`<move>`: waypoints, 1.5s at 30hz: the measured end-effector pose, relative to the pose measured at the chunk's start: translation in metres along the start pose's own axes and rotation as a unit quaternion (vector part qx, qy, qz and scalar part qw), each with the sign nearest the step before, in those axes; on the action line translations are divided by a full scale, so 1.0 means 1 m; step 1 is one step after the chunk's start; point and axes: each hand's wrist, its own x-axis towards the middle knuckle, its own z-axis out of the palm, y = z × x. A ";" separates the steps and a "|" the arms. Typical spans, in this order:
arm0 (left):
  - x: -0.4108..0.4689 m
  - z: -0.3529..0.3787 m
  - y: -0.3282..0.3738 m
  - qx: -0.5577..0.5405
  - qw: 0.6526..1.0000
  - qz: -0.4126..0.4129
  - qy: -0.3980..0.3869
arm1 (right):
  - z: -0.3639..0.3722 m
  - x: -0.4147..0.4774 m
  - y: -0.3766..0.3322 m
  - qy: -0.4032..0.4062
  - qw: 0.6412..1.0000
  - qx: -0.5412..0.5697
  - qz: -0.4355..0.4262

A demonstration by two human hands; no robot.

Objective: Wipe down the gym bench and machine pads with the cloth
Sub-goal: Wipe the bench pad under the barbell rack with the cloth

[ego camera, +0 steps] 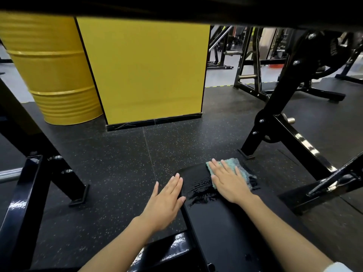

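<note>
Gym floor here is black rubber matting (117, 163) with little speckles. There's a big yellow drum (55, 75) and a yellow pillar (147, 71) at the back, and black machine frames (275, 124) on both sides. Only the head view to go on, so here's what it shows.

The bench pad (225, 222) runs away from the person, a long black cushion. The cloth (239, 169), a teal-ish rag, sits at the far end of the pad toward its right edge, with a bit hanging over the side. The right hand (229, 183) lies flat on top of it, fingers straight and spread a little, pressing it down rather than grabbing it. The left hand (167, 201) is flat too, fingers straight and together, resting on the pad's left edge and holding nothing (looks like it's just steadying things).

Progress-wise, there's a shiny wet patch (200, 191) on the pad between the two hands. So I'd say the far end has had at least a pass. The near stretch of the pad looks dry and matte, with no streaks I can make out, so my guess is that part isn't done. Any machine pads would be left too, though I can't spot one clearly from here, and the dark thing across the top of the view is too blurry to call. Early days overall, I'd reckon.
</note>
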 end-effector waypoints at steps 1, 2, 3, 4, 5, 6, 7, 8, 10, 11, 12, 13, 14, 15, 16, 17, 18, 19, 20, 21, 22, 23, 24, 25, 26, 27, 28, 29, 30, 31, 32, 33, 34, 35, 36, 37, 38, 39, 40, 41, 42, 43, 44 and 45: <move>0.001 0.000 -0.001 0.011 1.000 0.004 0.003 | 0.001 -0.001 -0.008 -0.001 1.000 0.004 -0.017; 0.001 0.001 -0.003 0.024 1.000 0.007 0.006 | 0.003 -0.004 -0.018 -0.002 0.999 0.005 -0.038; 0.002 0.002 -0.006 0.034 0.999 0.011 0.007 | 0.005 -0.007 -0.028 -0.004 0.998 0.005 -0.061; 0.002 0.002 -0.008 0.040 0.999 0.015 0.007 | 0.008 -0.011 -0.036 -0.004 0.996 0.005 -0.084; 0.003 0.001 -0.011 0.042 0.999 0.019 0.005 | 0.010 -0.014 -0.042 -0.003 0.995 0.007 -0.102; 0.005 0.001 -0.012 0.040 0.999 0.024 0.002 | 0.009 -0.016 -0.042 -0.004 0.993 0.012 -0.114; 0.007 0.001 -0.013 0.037 0.999 0.029 -0.001 | 0.007 -0.016 -0.039 -0.006 0.992 0.018 -0.121; 0.008 0.000 -0.014 0.037 0.999 0.035 -0.004 | 0.005 -0.015 -0.033 -0.008 0.992 0.024 -0.121; 0.008 -0.004 -0.014 0.034 0.998 0.043 -0.012 | -0.001 -0.010 -0.012 -0.015 0.995 0.029 -0.098; 0.007 -0.005 -0.013 0.028 0.998 0.043 -0.018 | -0.004 -0.007 0.001 -0.017 0.997 0.026 -0.076; 0.006 -0.007 -0.012 0.021 0.999 0.041 -0.025 | -0.007 -0.003 0.015 -0.015 0.998 0.019 -0.053; 0.006 -0.009 -0.011 0.011 0.999 0.037 -0.033 | -0.009 0.000 0.029 -0.011 0.999 0.013 -0.029; 0.005 -0.010 -0.010 0.003 0.999 0.035 -0.039 | -0.011 0.002 0.039 -0.007 1.000 0.012 -0.008; 0.005 -0.012 -0.010 0.000 0.998 0.036 -0.043 | -0.012 0.005 0.044 -0.002 1.000 0.016 0.012; 0.006 -0.013 -0.010 0.003 0.998 0.037 -0.048 | -0.012 0.008 0.045 0.003 0.999 0.021 0.031; 0.007 -0.014 -0.011 0.007 0.998 0.037 -0.052 | -0.011 0.011 0.042 0.008 0.999 0.022 0.048; 0.007 -0.014 -0.012 0.012 0.998 0.038 -0.055 | -0.009 0.013 0.036 0.011 0.998 0.021 0.062; 0.008 -0.015 -0.013 0.016 0.998 0.038 -0.057 | -0.007 0.014 0.030 0.013 0.997 0.020 0.069; 0.009 -0.016 -0.013 0.020 0.997 0.039 -0.057 | -0.005 0.014 0.023 0.014 0.997 0.020 0.069; 0.009 -0.016 -0.013 0.022 0.997 0.040 -0.058 | -0.003 0.013 0.016 0.013 0.998 0.020 0.061; 0.009 -0.017 -0.013 0.022 0.997 0.041 -0.059 | -0.001 0.012 0.008 0.012 0.999 0.021 0.047; 0.009 -0.017 -0.012 0.021 0.997 0.041 -0.060 | 0.000 0.009 -0.001 0.011 0.999 0.022 0.026; 0.009 -0.017 -0.012 0.019 0.997 0.040 -0.061 | 0.001 0.006 -0.011 0.009 1.000 0.022 0.000; 0.008 -0.017 -0.012 0.017 0.997 0.039 -0.061 | 0.003 0.003 -0.021 0.009 0.999 0.022 -0.031; 0.008 -0.017 -0.011 0.013 0.997 0.036 -0.060 | 0.006 0.000 -0.029 0.009 0.998 0.019 -0.064; 0.008 -0.017 -0.011 0.010 0.998 0.033 -0.060 | 0.008 -0.001 -0.034 0.006 0.996 0.017 -0.092; 0.008 -0.018 -0.011 0.007 0.998 0.032 -0.060 | 0.009 -0.002 -0.035 0.002 0.994 0.016 -0.112; 0.009 -0.018 -0.011 0.002 0.998 0.030 -0.061 | 0.007 -0.001 -0.031 -0.002 0.992 0.017 -0.124; 0.009 -0.019 -0.010 -0.005 0.998 0.028 -0.061 | 0.004 0.001 -0.024 -0.004 0.992 0.018 -0.128; 0.009 -0.020 -0.010 -0.012 0.998 0.026 -0.063 | 0.001 0.003 -0.014 -0.005 0.993 0.020 -0.120; 0.009 -0.020 -0.010 -0.017 0.997 0.024 -0.067 | -0.002 0.006 -0.002 -0.004 0.994 0.022 -0.103; 0.009 -0.020 -0.010 -0.020 0.997 0.022 -0.072 | -0.005 0.007 0.011 -0.003 0.997 0.022 -0.080; 0.008 -0.021 -0.010 -0.020 0.997 0.020 -0.078 | -0.008 0.008 0.023 -0.001 0.998 0.018 -0.059; 0.009 -0.021 -0.010 -0.016 0.996 0.017 -0.084 | -0.010 0.008 0.035 0.001 0.999 0.013 -0.039; 0.009 -0.021 -0.011 -0.009 0.996 0.015 -0.089 | -0.011 0.008 0.043 0.000 1.000 0.011 -0.023; 0.010 -0.021 -0.011 -0.004 0.996 0.014 -0.090 | -0.012 0.009 0.048 -0.001 1.000 0.012 -0.006; 0.010 -0.020 -0.011 -0.004 0.996 0.014 -0.089 | -0.012 0.010 0.048 0.000 1.000 0.013 0.010; 0.010 -0.020 -0.011 -0.005 0.996 0.014 -0.089 | -0.011 0.012 0.045 0.003 1.000 0.011 0.027; 0.010 -0.020 -0.012 -0.006 0.996 0.016 -0.091 | -0.010 0.013 0.039 0.007 0.999 0.008 0.040; 0.010 -0.020 -0.013 -0.008 0.995 0.018 -0.094 | -0.008 0.013 0.032 0.009 0.999 0.006 0.048; 0.011 -0.021 -0.014 -0.010 0.995 0.020 -0.096 | -0.006 0.012 0.024 0.010 0.999 0.006 0.048; 0.012 -0.022 -0.014 -0.010 0.995 0.022 -0.097 | -0.004 0.009 0.018 0.010 0.999 0.009 0.042; 0.012 -0.023 -0.015 -0.008 0.995 0.025 -0.097 | -0.003 0.006 0.011 0.010 0.999 0.011 0.031; 0.013 -0.023 -0.016 -0.009 0.995 0.027 -0.097 | -0.001 0.003 0.003 0.008 1.000 0.014 0.017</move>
